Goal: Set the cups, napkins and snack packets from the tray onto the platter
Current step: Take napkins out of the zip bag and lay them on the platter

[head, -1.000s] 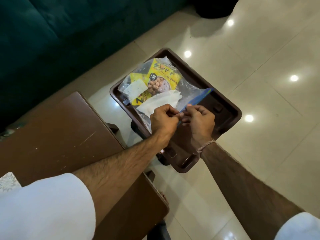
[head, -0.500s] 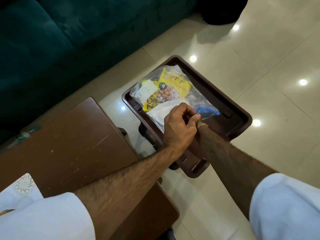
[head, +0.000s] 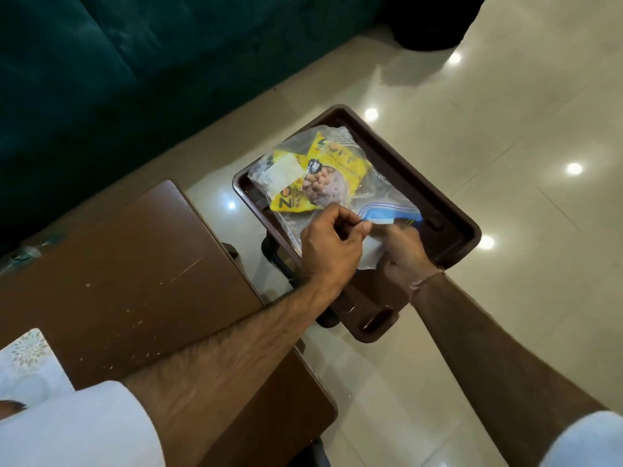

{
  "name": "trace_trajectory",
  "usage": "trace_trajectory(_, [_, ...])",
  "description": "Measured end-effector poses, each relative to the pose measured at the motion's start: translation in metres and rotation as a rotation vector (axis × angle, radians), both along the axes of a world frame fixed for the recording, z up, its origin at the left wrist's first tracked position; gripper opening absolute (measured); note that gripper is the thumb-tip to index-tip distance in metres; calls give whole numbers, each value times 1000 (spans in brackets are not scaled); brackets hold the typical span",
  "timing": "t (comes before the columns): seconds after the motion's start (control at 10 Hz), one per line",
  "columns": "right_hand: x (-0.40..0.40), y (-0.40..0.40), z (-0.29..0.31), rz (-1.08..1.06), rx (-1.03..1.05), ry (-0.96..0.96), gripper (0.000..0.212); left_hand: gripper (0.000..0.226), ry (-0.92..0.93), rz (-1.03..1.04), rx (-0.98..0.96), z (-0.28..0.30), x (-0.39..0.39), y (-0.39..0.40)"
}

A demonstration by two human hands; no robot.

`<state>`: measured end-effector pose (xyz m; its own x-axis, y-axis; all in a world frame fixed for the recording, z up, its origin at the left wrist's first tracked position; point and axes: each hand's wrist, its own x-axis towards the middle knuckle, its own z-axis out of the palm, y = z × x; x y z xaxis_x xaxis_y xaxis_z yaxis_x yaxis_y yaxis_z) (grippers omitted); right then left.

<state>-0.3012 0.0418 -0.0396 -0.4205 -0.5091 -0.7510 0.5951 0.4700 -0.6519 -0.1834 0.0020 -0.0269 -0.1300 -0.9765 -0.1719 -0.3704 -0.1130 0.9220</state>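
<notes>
A clear zip bag [head: 377,193] with a blue seal strip lies in the dark brown tray [head: 448,210]. Inside it sit yellow snack packets [head: 320,173] and white napkins [head: 371,254]. My left hand [head: 328,244] pinches the near edge of the bag's mouth. Just to its right, my right hand [head: 403,252] is closed on white napkin at the bag's opening; it is blurred. No cups are in view.
The tray rests on a low stand over glossy cream floor tiles. A scratched brown wooden table [head: 128,274] lies to the left, with a white patterned platter edge [head: 30,362] at its near-left corner. A dark teal sofa [head: 135,62] runs along the back.
The two hands were pinching the bag's blue seal together; now the mouth is open and my right hand has drawn back with white napkin. The view has shifted right.
</notes>
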Motion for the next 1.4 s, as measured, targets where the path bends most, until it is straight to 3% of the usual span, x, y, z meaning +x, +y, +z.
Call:
trace_trajectory(0.3, [-33,72,40,188,-124,-98,27,24,33,-53,115,0,5,11])
trace_trajectory(0.4, [-19,81,58,287,-157,-84,29,36,143,-163,190,10,20,26])
trace_trajectory(0.5, [7,79,65,359,-158,-20,35,59,350,-317,438,18,49,45])
trace_trajectory(0.6, [38,70,62,408,-187,-34,35,69,364,-318,493,18,87,59])
trace_trajectory(0.9, [166,31,39,560,-190,-182,33,61,325,132,626,13,236,77])
trace_trajectory(1.3, [379,41,-4,957,-118,15,18,58,548,885,689,-17,420,173])
trace_trajectory(1.4, [424,48,-16,1073,-112,168,14,52,513,1035,674,-28,450,195])
